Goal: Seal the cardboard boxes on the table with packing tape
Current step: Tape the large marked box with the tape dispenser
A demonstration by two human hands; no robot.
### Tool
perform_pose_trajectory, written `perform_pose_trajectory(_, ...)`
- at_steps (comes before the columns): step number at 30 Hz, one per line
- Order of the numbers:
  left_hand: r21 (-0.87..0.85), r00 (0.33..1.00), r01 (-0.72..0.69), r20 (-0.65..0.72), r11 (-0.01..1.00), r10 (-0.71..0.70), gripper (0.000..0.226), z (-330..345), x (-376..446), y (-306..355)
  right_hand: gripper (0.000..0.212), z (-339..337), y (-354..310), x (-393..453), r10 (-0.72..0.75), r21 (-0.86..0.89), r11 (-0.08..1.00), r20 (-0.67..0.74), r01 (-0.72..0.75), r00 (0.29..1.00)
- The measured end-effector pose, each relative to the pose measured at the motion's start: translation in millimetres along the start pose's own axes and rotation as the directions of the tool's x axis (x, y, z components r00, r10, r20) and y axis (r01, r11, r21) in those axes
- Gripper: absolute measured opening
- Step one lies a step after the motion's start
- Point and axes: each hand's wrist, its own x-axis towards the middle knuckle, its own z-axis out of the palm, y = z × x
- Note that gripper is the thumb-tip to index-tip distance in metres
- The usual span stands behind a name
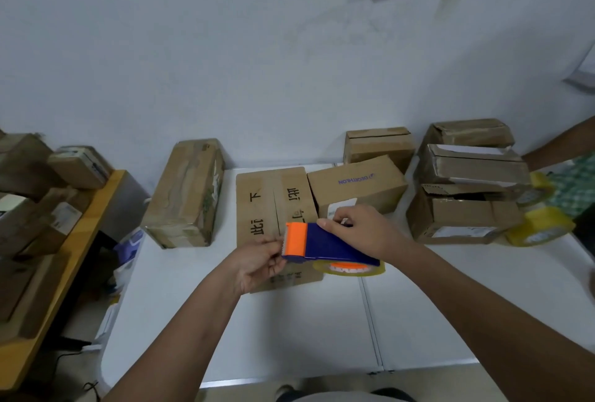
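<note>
Brown cardboard covers the far half of the white worktop (pixel 418 321). Judging by the layout, sealing has barely begun: 1 tape-wrapped box (pixel 186 192) at far left looks finished, while the flat box (pixel 267 208) at centre and the open-flapped boxes (pixel 463 205) at far right remain. Above the flat box, the right hand (pixel 357 231) grips the blue-and-orange tape dispenser (pixel 322 244), and the left hand (pixel 257 261) pinches at its serrated orange end, apparently freeing the tape.

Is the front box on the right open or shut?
Open. The box shows loose, raised top flaps with a dark gap beneath them.
</note>
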Motion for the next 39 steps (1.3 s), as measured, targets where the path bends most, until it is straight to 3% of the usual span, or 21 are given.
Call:
perform_pose_trajectory(10, 0.285, 0.975, -0.178, -0.075, 0.942, 0.207, 0.019, -7, 11, -4, 0.044, 9, 8, -2, -0.020, -0.040, 0.999, -0.047, 0.018, 0.999)
perform_pose_trajectory(17, 0.240, 0.956, -0.226, -0.131, 0.944, 0.262, 0.010, -21, 10, 4, 0.046, 8, 14, -3, 0.014, -0.052, 0.999, -0.004, -0.015, 1.000)
perform_pose_trajectory(21, 0.241, 0.887, -0.284, -0.301, 0.928, 0.349, 0.009, -68, -1, 20, 0.044, -11, 26, -2, 0.047, -0.087, 0.995, 0.067, -0.041, 0.997)
perform_pose_trajectory(25, 0.227, 0.918, -0.204, -0.295, 0.952, 0.267, 0.009, -110, -9, 11, 0.047, -25, 50, 3, 0.119, -0.193, 0.977, 0.138, -0.091, 0.983)
perform_pose_trajectory(31, 0.081, 0.905, -0.173, -0.381, 0.982, 0.191, 0.010, -104, -4, -12, 0.048, -23, 53, 19, 0.118, -0.284, 0.956, 0.130, -0.077, 0.984)
perform_pose_trajectory(34, 0.098, 0.882, -0.202, -0.414, 0.974, 0.225, 0.016, -100, -5, -22, 0.056, -15, 59, 24, 0.120, -0.329, 0.940, 0.076, -0.088, 0.990)
perform_pose_trajectory(37, 0.130, 0.849, -0.252, -0.446, 0.959, 0.284, 0.016, -95, -6, -33, 0.083, -9, 68, 26, 0.125, -0.358, 0.929, 0.060, -0.096, 0.990)
perform_pose_trajectory(39, 0.181, 0.813, -0.279, -0.477, 0.943, 0.332, 0.017, -92, -6, -38, 0.088, -7, 73, 24, 0.115, -0.355, 0.931, 0.072, -0.083, 0.991)
